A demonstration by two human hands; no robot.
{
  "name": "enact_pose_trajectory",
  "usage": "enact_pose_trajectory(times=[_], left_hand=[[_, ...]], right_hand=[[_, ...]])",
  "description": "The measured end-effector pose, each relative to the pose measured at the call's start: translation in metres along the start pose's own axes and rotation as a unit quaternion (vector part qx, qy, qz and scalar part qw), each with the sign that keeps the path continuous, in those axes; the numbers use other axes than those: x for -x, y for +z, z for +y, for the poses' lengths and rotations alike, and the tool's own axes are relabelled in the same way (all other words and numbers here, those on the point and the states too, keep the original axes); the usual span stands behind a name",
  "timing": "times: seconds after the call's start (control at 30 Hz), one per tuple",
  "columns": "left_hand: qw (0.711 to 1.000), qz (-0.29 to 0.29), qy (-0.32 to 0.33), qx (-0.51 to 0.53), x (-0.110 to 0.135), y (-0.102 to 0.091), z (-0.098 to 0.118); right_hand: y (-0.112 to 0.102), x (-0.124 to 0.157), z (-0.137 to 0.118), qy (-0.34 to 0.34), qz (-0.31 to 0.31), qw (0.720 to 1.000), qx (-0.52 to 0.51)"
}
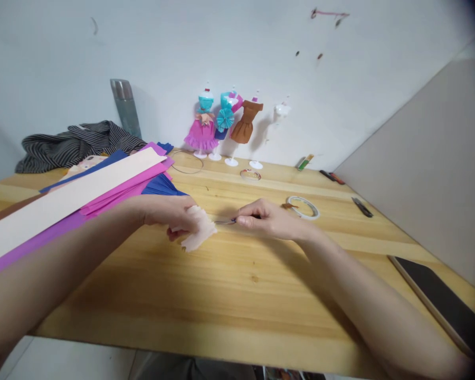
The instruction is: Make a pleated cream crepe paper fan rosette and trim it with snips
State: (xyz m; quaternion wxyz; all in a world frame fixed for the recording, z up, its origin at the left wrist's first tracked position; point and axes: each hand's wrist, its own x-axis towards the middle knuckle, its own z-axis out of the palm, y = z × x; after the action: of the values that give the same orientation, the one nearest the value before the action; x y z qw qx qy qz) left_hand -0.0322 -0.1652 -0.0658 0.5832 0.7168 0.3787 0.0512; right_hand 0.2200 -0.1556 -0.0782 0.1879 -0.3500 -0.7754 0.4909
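My left hand point(178, 215) is closed on a crumpled piece of pale pink crepe paper point(199, 228), pinched near the middle of the table. My right hand point(263, 219) grips what look like small scissors point(225, 222); their thin metal blades point left and meet the paper's right edge. Its fingers hide most of the handles. Beside my left forearm lies a stack of crepe paper strips, with a pale pink strip point(83, 187) on top of magenta paper point(121, 196) and blue paper point(162, 186).
Mini dress forms stand along the wall, one in a brown dress point(246, 121), one in a pink skirt point(201, 134). A tape roll point(309, 208), a cutter point(362, 207) and a dark tablet point(435, 295) lie rightward. A bottle point(126, 108) and striped cloth point(79, 145) sit back left.
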Motion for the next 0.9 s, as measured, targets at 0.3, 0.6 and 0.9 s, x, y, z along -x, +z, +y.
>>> enact_pose_trajectory(times=[0.3,0.6,0.9], left_hand=[[0.986,0.058,0.011,-0.153,-0.019,-0.001,0.049],[0.973,0.078,0.008,-0.216,-0.040,-0.009,0.031],[0.978,0.094,0.018,-0.185,-0.045,-0.010,0.027]], right_hand=[[-0.037,0.018,-0.015,-0.020,-0.017,0.986,0.166],[-0.035,0.017,-0.017,-0.001,-0.028,0.980,0.198],[-0.031,0.013,-0.010,0.014,-0.026,0.978,0.207]])
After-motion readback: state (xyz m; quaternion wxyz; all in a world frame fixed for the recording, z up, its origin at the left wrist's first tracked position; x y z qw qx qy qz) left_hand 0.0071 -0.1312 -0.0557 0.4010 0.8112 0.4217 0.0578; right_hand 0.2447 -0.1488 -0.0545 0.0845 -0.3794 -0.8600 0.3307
